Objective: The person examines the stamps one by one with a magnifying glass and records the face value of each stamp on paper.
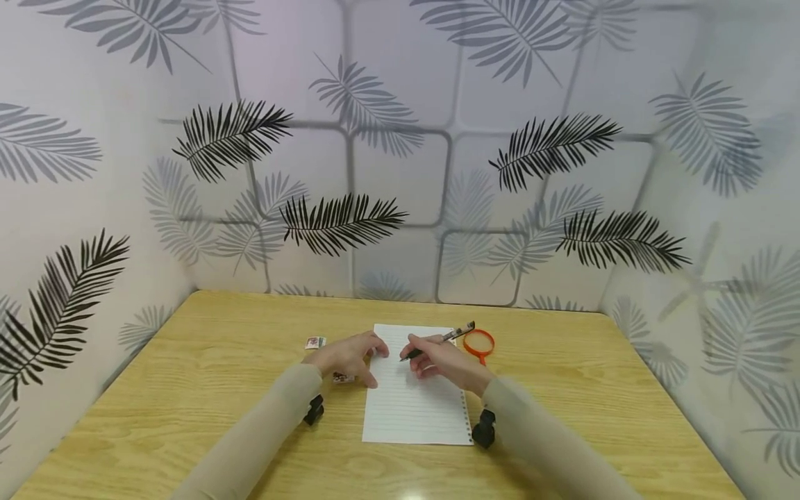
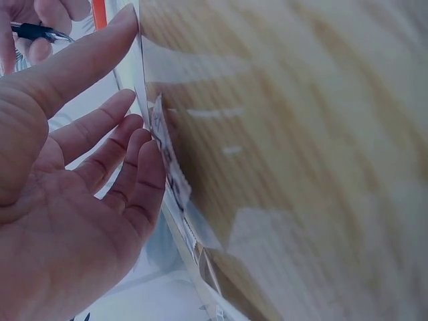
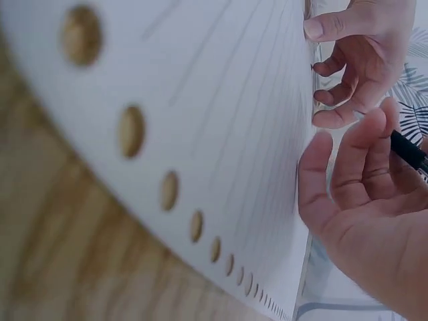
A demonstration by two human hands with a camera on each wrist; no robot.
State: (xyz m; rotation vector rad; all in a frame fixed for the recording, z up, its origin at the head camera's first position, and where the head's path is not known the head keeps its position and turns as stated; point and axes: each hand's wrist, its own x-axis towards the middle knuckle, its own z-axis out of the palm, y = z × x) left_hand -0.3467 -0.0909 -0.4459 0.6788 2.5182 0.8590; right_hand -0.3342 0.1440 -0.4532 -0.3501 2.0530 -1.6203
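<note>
A sheet of lined paper [image 1: 415, 413] with a row of punched holes along its right edge lies on the table. Over its upper part, my right hand [image 1: 446, 361] pinches a pen [image 1: 459, 332], tip slanting down to the left; whether the tip touches the paper I cannot tell. My left hand [image 1: 350, 353] is at the sheet's left edge, thumb and fingers spread and loosely bent, holding nothing. In the left wrist view its little finger is close to a small printed paper piece [image 2: 170, 157]. The right wrist view shows the dark pen [image 3: 406, 148] between the fingers.
A magnifying glass with an orange-red frame [image 1: 482, 358] lies right of the sheet, beside the right hand. Left of the sheet are two small printed pieces, one patterned [image 1: 315, 342] and one [image 1: 342, 378] partly under the left hand. Leaf-patterned walls enclose the wooden table [image 1: 187, 389].
</note>
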